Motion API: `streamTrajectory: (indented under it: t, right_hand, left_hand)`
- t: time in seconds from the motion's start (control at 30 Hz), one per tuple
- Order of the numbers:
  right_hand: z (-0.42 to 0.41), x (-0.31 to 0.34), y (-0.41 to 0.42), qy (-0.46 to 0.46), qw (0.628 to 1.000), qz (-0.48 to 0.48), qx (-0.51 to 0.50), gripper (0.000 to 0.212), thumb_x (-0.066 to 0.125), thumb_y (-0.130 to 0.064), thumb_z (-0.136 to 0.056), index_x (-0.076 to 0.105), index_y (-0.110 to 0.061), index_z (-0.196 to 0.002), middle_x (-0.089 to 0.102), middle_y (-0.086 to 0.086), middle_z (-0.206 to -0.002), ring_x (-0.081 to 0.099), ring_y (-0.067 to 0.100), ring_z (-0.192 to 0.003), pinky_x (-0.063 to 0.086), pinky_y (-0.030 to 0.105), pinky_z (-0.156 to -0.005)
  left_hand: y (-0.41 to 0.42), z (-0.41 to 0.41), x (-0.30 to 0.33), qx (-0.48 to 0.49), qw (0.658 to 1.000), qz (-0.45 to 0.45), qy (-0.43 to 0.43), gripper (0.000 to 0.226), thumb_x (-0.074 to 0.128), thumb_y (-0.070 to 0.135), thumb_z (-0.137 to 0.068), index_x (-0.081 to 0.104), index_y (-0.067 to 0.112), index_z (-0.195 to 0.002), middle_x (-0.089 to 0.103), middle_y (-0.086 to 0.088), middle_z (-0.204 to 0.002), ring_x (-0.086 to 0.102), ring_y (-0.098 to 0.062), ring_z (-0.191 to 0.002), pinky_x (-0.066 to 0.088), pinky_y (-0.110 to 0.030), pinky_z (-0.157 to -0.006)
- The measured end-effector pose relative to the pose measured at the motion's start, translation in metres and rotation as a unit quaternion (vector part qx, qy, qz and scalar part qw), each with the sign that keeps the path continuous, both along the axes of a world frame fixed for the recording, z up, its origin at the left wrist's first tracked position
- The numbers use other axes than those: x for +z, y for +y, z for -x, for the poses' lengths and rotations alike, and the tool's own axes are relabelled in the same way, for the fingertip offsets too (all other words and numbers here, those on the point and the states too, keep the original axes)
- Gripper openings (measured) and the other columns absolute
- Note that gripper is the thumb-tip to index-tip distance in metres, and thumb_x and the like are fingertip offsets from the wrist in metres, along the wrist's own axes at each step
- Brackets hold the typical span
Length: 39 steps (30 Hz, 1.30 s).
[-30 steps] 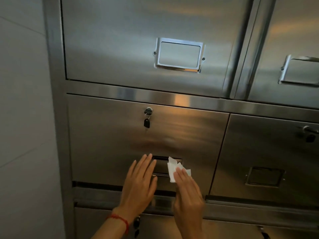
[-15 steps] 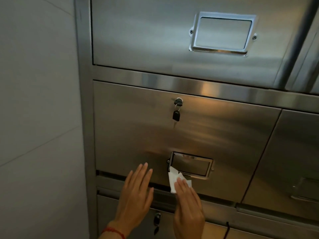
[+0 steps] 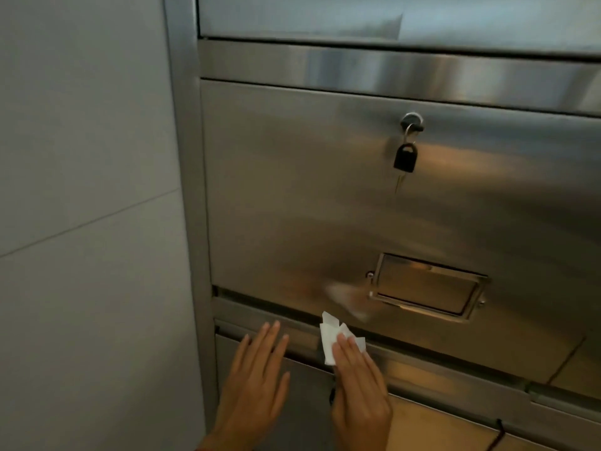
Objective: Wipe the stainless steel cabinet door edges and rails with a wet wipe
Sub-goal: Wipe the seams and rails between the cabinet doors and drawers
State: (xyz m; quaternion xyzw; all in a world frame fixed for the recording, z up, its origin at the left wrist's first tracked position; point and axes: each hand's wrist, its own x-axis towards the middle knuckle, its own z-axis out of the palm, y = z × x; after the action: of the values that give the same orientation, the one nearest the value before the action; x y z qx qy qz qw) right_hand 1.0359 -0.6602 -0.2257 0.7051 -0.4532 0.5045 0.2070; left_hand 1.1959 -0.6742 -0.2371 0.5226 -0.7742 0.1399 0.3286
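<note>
My right hand presses the wipe flat against the rail under the door, fingers straight and together on top of it. My left hand lies flat just beside it, fingers slightly spread, tips on the rail. A key hangs from the door's lock.

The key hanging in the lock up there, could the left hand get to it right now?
Probably yes. The left hand lies flat and holds nothing, low on the cabinet, and the bare steel door between it and the key has nothing in the way. It would have to reach up and rightward.
</note>
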Motion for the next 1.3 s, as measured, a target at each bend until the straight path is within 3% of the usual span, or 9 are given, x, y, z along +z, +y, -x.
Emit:
streamTrajectory:
  t: [0.07, 0.27, 0.43, 0.63, 0.77, 0.93, 1.1, 1.3]
  right_hand:
    - [-0.008, -0.012, -0.004, -0.002, 1.0, 0.012, 0.008, 0.041, 0.03, -0.025, -0.104, 0.065, -0.003, -0.108, 0.061, 0.007, -0.119, 0.041, 0.005, -0.13, 0.039, 0.028, -0.1]
    - [-0.034, -0.042, -0.018, 0.007, 0.999, 0.031, -0.012, 0.036, 0.035, -0.01, -0.1, 0.069, -0.001, -0.106, 0.064, 0.01, -0.117, 0.059, 0.02, -0.114, 0.048, 0.038, -0.09]
    - [-0.051, -0.061, -0.028, 0.016, 0.999, 0.032, -0.01, 0.028, 0.04, -0.011, -0.099, 0.062, -0.004, -0.113, 0.062, 0.01, -0.121, 0.056, 0.02, -0.118, 0.046, 0.038, -0.095]
    - [-0.067, -0.091, -0.044, 0.041, 0.999, 0.032, -0.003, 0.026, 0.044, -0.012, -0.098, 0.058, -0.005, -0.119, 0.056, 0.009, -0.127, 0.053, 0.019, -0.122, 0.04, 0.035, -0.104]
    - [-0.084, -0.107, -0.058, 0.062, 0.997, 0.044, 0.004, 0.044, 0.06, -0.003, -0.083, 0.054, -0.005, -0.126, 0.053, 0.01, -0.13, 0.046, 0.017, -0.129, 0.039, 0.035, -0.106]
    - [-0.108, -0.112, -0.074, 0.076, 0.993, 0.082, 0.025, 0.036, 0.059, 0.001, -0.081, 0.059, -0.003, -0.117, 0.057, 0.013, -0.125, 0.052, 0.021, -0.123, 0.045, 0.037, -0.1]
    - [-0.123, -0.113, -0.09, 0.116, 0.986, 0.112, 0.032, 0.034, 0.061, 0.001, -0.081, 0.061, -0.001, -0.115, 0.059, 0.015, -0.122, 0.056, 0.024, -0.118, 0.049, 0.04, -0.095]
    - [-0.129, -0.117, -0.111, 0.171, 0.975, 0.134, 0.048, 0.034, 0.066, -0.003, -0.083, 0.06, -0.003, -0.117, 0.056, 0.015, -0.126, 0.054, 0.027, -0.119, 0.044, 0.04, -0.101]
  left_hand:
    - [-0.003, -0.006, -0.015, 0.004, 1.0, 0.005, 0.005, 0.058, 0.016, 0.034, -0.1, 0.061, 0.002, -0.119, 0.055, -0.017, -0.129, 0.038, -0.026, -0.125, 0.019, -0.036, -0.107]
    - [-0.016, -0.024, -0.059, 0.013, 1.0, 0.015, 0.017, 0.048, 0.04, 0.027, -0.088, 0.054, 0.003, -0.126, 0.051, -0.017, -0.133, 0.037, -0.028, -0.129, 0.022, -0.038, -0.108]
    - [-0.025, -0.044, -0.087, 0.017, 1.0, 0.006, 0.025, 0.047, 0.02, 0.033, -0.099, 0.038, 0.006, -0.133, 0.048, -0.017, -0.135, 0.036, -0.028, -0.13, 0.024, -0.041, -0.107]
    - [-0.035, -0.066, -0.113, 0.045, 0.999, -0.002, 0.006, 0.053, 0.016, 0.035, -0.099, 0.042, 0.005, -0.134, 0.047, -0.019, -0.135, 0.035, -0.029, -0.129, 0.02, -0.04, -0.108]
    - [-0.042, -0.079, -0.124, 0.059, 0.998, 0.009, 0.026, 0.051, 0.014, 0.034, -0.099, 0.034, 0.004, -0.135, 0.039, -0.017, -0.139, 0.031, -0.029, -0.131, 0.016, -0.04, -0.109]
    - [-0.053, -0.091, -0.131, 0.09, 0.995, 0.005, 0.035, 0.052, 0.014, 0.034, -0.099, 0.029, 0.003, -0.138, 0.034, -0.019, -0.143, 0.026, -0.03, -0.135, 0.015, -0.041, -0.111]
    - [-0.059, -0.101, -0.137, 0.109, 0.993, -0.004, 0.033, 0.053, 0.011, 0.036, -0.099, 0.028, 0.003, -0.137, 0.035, -0.019, -0.143, 0.035, -0.035, -0.131, 0.015, -0.041, -0.11]
    - [-0.063, -0.111, -0.144, 0.107, 0.994, -0.013, 0.01, 0.052, 0.011, 0.034, -0.099, 0.028, 0.002, -0.137, 0.036, -0.019, -0.143, 0.035, -0.036, -0.131, 0.019, -0.043, -0.109]
